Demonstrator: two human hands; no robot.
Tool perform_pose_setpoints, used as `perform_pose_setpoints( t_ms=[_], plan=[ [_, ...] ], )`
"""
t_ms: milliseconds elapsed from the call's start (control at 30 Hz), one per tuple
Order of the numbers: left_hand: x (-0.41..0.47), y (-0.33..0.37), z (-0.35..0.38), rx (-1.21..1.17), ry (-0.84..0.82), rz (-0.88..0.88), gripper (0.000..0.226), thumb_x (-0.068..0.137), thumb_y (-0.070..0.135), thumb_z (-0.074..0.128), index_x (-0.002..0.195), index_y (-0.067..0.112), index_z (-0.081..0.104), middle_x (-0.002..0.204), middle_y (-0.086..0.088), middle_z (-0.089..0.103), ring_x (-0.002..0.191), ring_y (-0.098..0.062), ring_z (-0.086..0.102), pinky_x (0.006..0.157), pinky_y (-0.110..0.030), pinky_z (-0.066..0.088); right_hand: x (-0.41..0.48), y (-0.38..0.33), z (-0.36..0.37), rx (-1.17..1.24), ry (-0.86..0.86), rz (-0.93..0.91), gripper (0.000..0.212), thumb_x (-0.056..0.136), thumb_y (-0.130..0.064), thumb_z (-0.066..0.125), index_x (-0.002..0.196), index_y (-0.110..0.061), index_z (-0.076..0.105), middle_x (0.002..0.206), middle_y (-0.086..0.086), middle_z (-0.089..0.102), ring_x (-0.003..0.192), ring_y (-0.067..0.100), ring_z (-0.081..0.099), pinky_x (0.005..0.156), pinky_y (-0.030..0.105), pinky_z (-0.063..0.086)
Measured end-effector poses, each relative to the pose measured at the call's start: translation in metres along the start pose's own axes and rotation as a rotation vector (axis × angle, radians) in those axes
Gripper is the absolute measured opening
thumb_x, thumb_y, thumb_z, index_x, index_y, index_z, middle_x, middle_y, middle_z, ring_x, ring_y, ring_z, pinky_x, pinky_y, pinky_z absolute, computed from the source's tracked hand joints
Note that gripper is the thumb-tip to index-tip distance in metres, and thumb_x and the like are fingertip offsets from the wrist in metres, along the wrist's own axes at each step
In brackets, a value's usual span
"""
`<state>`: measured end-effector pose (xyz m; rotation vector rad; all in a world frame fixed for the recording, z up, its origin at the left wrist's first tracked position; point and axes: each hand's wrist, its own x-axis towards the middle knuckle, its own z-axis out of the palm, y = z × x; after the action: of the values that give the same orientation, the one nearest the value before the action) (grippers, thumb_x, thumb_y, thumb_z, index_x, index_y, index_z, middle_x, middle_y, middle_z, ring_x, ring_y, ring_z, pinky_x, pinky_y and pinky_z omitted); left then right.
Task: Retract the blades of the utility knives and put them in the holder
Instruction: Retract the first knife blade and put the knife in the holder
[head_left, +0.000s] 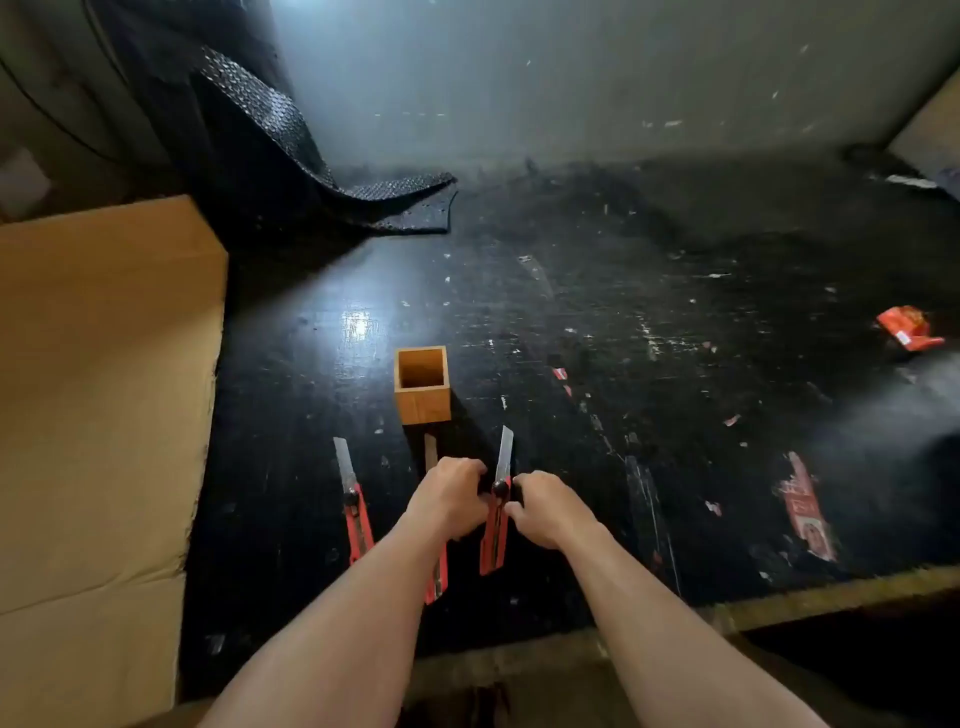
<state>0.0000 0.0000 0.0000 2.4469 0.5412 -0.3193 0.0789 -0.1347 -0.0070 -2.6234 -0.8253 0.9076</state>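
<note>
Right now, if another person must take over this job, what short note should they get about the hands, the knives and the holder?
Left hand and right hand: both grip the right knife, lifted, its blade out and pointing away; the fingers are by its black knob.
Left knife: flat on the table, blade out, untouched.
Middle knife: on the table under the left forearm, mostly hidden; a blade tip shows near the holder.
Holder: upright beyond the knives, looks empty.
Done: no knife is in the holder.
Left: retract all three blades, then put each knife in the holder.
</note>
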Motion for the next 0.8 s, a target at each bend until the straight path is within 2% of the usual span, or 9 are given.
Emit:
perform_pose_setpoints(
  t_ms=[67,167,300,400,433,500,633,733,800],
  plan=[
    [0.004,-0.003,0.011,-0.032,-0.013,-0.035,0.015,0.089,0.023,0.066,0.099,0.015,0.074,0.091,-0.004,0.074,0.081,-0.021,0.069,0.073,-0.038,0.061,0.002,0.003,0.007,0.033,0.02,0.013,0.024,0.098,-0.03,0.059,0.111,-0.013,0.07,0.111,0.007,0.063,0.097,0.026,0.067,0.085,0.04,0.056],
    [0.005,-0.002,0.027,-0.052,-0.012,-0.097,0.012,0.092,0.025,0.068,0.085,0.017,0.073,0.077,0.002,0.068,0.065,-0.013,0.062,0.057,-0.026,0.048,0.002,0.005,0.017,0.082,0.045,0.026,0.026,0.099,-0.029,0.059,0.12,-0.015,0.067,0.115,0.006,0.06,0.105,0.026,0.066,0.088,0.038,0.054],
    [0.009,0.003,0.037,-0.13,0.036,-0.177,0.009,0.091,0.018,0.069,0.09,0.016,0.078,0.082,-0.001,0.074,0.076,-0.017,0.07,0.066,-0.031,0.057,0.006,0.009,0.027,0.228,0.113,0.079,0.019,0.097,-0.019,0.061,0.115,-0.015,0.069,0.112,0.005,0.065,0.101,0.023,0.065,0.086,0.035,0.054],
    [0.009,0.003,0.044,-0.211,0.077,-0.206,0.017,0.087,0.016,0.072,0.102,0.017,0.08,0.093,-0.002,0.079,0.088,-0.018,0.074,0.079,-0.037,0.063,0.006,0.014,0.03,0.37,0.122,0.119,0.014,0.096,-0.013,0.061,0.106,-0.018,0.069,0.096,-0.001,0.068,0.084,0.013,0.064,0.073,0.029,0.054],
    [0.009,0.003,0.046,-0.251,0.087,-0.215,0.023,0.087,0.016,0.074,0.109,0.017,0.078,0.098,0.0,0.079,0.092,-0.016,0.074,0.083,-0.037,0.063,0.005,0.015,0.029,0.424,0.12,0.126,0.015,0.096,-0.013,0.061,0.108,-0.019,0.068,0.093,-0.004,0.069,0.082,0.009,0.065,0.069,0.025,0.053],
    [0.008,0.006,0.047,-0.318,0.108,-0.223,0.031,0.088,0.014,0.075,0.119,0.017,0.074,0.105,0.001,0.078,0.097,-0.011,0.074,0.088,-0.034,0.063,0.004,0.02,0.027,0.518,0.128,0.132,0.02,0.097,-0.013,0.063,0.115,-0.022,0.066,0.095,-0.006,0.071,0.086,0.007,0.069,0.074,0.027,0.059],
    [0.007,0.013,0.041,-0.445,0.19,-0.226,0.032,0.088,0.009,0.076,0.118,0.017,0.074,0.107,0.001,0.078,0.098,-0.009,0.073,0.087,-0.025,0.061,-0.002,0.023,0.013,0.651,0.153,0.098,0.021,0.097,-0.012,0.064,0.111,-0.027,0.066,0.097,-0.007,0.072,0.088,0.006,0.072,0.08,0.03,0.063],
    [0.002,0.017,0.026,-0.568,0.243,-0.21,0.031,0.088,0.007,0.076,0.116,0.019,0.074,0.102,0.005,0.076,0.096,-0.008,0.073,0.085,-0.029,0.063,-0.003,0.017,-0.005,0.692,0.191,0.019,0.022,0.095,-0.01,0.066,0.105,-0.03,0.066,0.097,-0.008,0.074,0.089,0.005,0.072,0.078,0.028,0.063],
    [-0.001,0.017,0.013,-0.643,0.278,-0.2,0.03,0.087,0.007,0.077,0.114,0.02,0.073,0.098,0.006,0.077,0.093,-0.008,0.074,0.081,-0.033,0.065,-0.002,0.009,-0.018,0.697,0.203,-0.041,0.022,0.093,-0.01,0.068,0.103,-0.03,0.067,0.096,-0.008,0.076,0.089,0.006,0.073,0.08,0.032,0.064]
  ],
)
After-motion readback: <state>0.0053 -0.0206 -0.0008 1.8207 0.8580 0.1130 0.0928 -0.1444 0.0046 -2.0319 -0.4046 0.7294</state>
